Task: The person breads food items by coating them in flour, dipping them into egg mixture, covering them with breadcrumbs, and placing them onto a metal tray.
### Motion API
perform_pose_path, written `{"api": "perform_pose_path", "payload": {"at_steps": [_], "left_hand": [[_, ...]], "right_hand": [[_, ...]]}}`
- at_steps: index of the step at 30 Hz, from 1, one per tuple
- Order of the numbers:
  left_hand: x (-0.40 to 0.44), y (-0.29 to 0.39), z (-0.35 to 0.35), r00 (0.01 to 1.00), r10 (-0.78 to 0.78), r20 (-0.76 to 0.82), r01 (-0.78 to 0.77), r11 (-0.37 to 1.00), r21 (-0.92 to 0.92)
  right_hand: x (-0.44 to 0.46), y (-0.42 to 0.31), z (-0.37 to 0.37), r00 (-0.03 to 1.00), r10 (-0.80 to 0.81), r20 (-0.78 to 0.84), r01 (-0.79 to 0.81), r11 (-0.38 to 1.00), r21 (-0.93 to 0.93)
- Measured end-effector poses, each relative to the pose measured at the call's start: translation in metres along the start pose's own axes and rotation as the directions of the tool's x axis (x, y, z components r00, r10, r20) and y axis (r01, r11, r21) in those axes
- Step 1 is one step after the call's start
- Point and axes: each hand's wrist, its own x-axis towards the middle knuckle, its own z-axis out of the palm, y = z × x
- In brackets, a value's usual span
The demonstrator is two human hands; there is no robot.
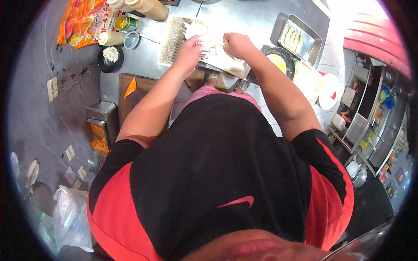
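My left hand (190, 55) is closed in a pinch at the right edge of a clear plastic tray (169, 51). That tray holds rows of small greyish pieces I cannot identify for sure. My right hand (238, 45) is a loose fist over a pale shallow tray (235, 66) dusted with white powder. Whitish bits show between the two hands, but what the fingers hold is too small or hidden to name. Right of my right forearm sits a dark bowl of yellow liquid (277, 61). A metal tray (310, 51) beyond it holds several long, pale, coated pieces.
Squeeze bottles (150, 8), a green-and-yellow can (126, 23), a small clear cup (131, 40) and an orange printed bag (85, 24) stand at the back left. Nearer is a black bowl with white paste (110, 56). A white round lid (328, 91) lies at the right.
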Motion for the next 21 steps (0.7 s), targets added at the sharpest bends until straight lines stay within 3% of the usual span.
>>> {"api": "perform_pose_path", "payload": {"at_steps": [4,7,10,13,16,21], "left_hand": [[-0.007,0.007,-0.001,1.0,0.011,0.006,-0.011,1.0,-0.02],[-0.009,0.012,0.0,1.0,0.02,0.001,-0.02,1.0,-0.015],[-0.008,0.013,-0.002,1.0,0.025,-0.001,-0.025,0.999,-0.02],[-0.007,0.01,-0.003,0.999,0.032,-0.005,-0.032,0.999,-0.02],[-0.009,0.01,-0.004,0.999,0.047,-0.002,-0.047,0.999,0.016],[-0.001,0.009,-0.007,1.0,0.026,-0.007,-0.026,0.998,0.049]], "right_hand": [[-0.006,-0.003,-0.004,0.974,-0.129,0.185,0.089,0.974,0.209],[-0.004,-0.006,0.01,0.991,-0.095,0.097,0.082,0.988,0.131],[-0.013,-0.023,0.016,0.99,-0.108,0.086,0.118,0.985,-0.126],[-0.013,-0.033,0.02,0.979,-0.136,0.15,0.151,0.984,-0.092],[-0.018,-0.034,0.017,0.987,-0.127,0.096,0.135,0.987,-0.087],[-0.028,-0.033,0.015,0.96,-0.254,0.121,0.277,0.932,-0.233]]}}
